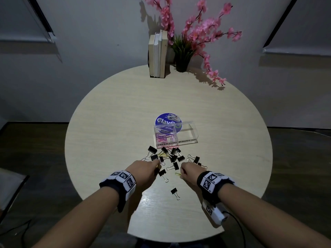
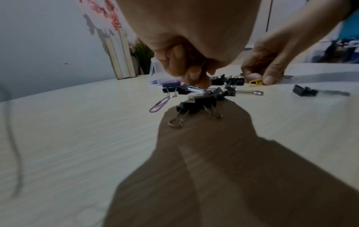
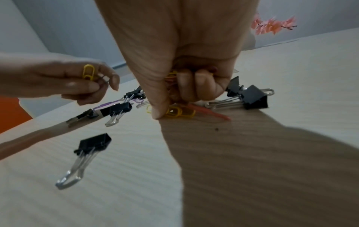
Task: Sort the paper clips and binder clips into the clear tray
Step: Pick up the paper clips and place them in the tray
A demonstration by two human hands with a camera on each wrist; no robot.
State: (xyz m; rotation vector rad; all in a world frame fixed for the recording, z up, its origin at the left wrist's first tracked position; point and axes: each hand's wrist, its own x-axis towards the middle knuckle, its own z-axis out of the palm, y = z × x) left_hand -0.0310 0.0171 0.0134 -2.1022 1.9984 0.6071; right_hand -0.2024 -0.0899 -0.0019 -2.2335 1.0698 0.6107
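Clear tray [image 1: 189, 138], frame centre: pink paper clips [image 1: 163, 137] in left compartment, right compartment bare. Left hand [image 1: 146, 170] pinches yellow clip [image 3: 89, 74] upright; right hand [image 1: 189, 170] curled round clips.

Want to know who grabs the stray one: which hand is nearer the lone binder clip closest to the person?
Right. The right hand is just beyond the lone binder clip; the left hand is farther off to its left.

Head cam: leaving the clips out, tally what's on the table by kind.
clear tray: 1
round blue disc: 1
row of books: 1 (number of volumes unclear)
potted plant with pink blossoms: 1
Total: 4
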